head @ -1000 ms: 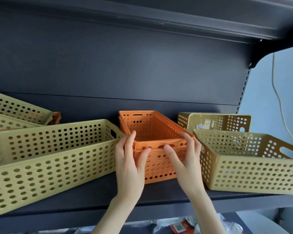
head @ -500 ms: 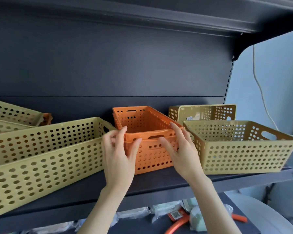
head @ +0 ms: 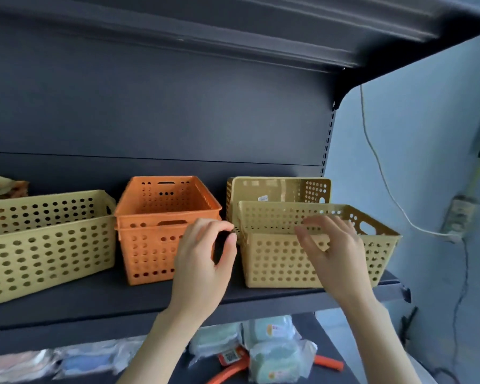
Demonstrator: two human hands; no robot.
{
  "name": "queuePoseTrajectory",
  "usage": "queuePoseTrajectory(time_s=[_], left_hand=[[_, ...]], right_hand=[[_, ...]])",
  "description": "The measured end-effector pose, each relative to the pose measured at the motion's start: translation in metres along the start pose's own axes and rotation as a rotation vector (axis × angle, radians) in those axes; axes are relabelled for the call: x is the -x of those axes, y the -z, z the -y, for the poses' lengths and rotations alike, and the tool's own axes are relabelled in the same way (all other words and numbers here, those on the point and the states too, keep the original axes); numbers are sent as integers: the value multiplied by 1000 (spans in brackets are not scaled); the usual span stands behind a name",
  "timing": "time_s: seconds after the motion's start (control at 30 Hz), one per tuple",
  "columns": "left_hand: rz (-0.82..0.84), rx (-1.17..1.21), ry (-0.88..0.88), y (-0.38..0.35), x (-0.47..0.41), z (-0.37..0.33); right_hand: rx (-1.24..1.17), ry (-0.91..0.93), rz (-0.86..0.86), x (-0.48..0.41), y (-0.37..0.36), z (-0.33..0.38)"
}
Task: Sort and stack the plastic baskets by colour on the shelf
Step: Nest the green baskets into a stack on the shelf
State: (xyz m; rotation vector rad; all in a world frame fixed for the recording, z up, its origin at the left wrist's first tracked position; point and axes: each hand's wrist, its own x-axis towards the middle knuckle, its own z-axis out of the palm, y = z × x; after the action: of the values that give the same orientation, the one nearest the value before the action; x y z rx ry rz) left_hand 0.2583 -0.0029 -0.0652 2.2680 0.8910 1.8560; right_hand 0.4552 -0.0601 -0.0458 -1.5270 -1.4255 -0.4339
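On the dark grey metal shelf (head: 139, 297) stood two nested orange perforated plastic baskets (head: 155, 234), one seated inside the other, upright at the middle of the shelf. To their left sat a long yellow perforated plastic basket (head: 45, 245), just beside them. To their right sat a squarer yellow perforated plastic basket (head: 283, 261) near the shelf's front edge, with a second yellow basket (head: 280, 189) standing directly behind it against the back panel. At the far left edge, further yellow and orange baskets (head: 3, 185) were partly visible, tilted. The person's left hand (head: 203, 261) was raised in front of the gap between the orange stack and the right yellow basket, its fingers (head: 219, 227) curled loosely inward with the thumb close to them, gripping nothing. The right hand (head: 333, 253) was held in front of the right yellow basket's near wall, fingers (head: 311, 225) spread apart and slightly bent by the rim; whether they touched it could not be told owing to blur. Wrapped packets (head: 277, 353) lay on the lower shelf beneath.
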Motion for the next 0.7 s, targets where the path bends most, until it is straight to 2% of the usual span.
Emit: queuePoseTrajectory(time_s=[0.2, 0.37, 0.53, 0.6, 0.7], left_hand=[[104, -119, 32, -84, -1, -18], [64, -260, 13, -95, -3, -27], [12, -89, 120, -88, -37, -37], [-24, -83, 166, -87, -60, -34], [15, -142, 234, -94, -94, -19]], right_hand=[[106, 121, 113, -14, 26, -90], [44, 209, 38, -23, 20, -118], [48, 273, -75, -24, 11, -129], [46, 294, -117, -25, 7, -130], [7, 323, -182, -22, 1, -132]])
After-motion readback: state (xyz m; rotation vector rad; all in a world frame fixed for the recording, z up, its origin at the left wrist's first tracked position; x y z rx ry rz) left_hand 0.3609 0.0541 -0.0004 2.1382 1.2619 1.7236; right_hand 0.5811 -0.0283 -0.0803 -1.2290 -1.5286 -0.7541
